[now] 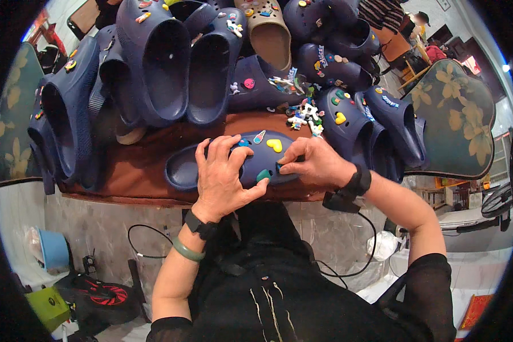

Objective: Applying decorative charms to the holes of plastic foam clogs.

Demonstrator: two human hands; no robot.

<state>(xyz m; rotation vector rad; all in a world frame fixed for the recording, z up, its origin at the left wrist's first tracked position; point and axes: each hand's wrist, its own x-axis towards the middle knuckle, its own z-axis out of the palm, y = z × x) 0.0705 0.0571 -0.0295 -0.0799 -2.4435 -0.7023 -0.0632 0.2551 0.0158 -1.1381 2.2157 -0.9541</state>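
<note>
A navy blue clog [182, 170] lies sideways before me, toe to the right. Its upper carries a yellow heart charm [274, 145], an ice-cream charm [260, 137] and a green charm [263, 176]. My left hand [222, 174] grips the clog from above, fingers curled on its far side and thumb beside the green charm. At the toe, my right hand [313, 162] pinches a small blue shoe charm [279, 167] against the upper; the fingertips hide most of it. Just beyond the toe is a pile of loose charms [306, 115].
Many navy clogs [165, 68] are stacked along the far side of the brown-covered table [145, 171], with one tan clog [268, 34] among them. More decorated clogs [347, 119] stand at the right. Floral chair backs [456, 114] flank the table; a black cable [375, 239] hangs below.
</note>
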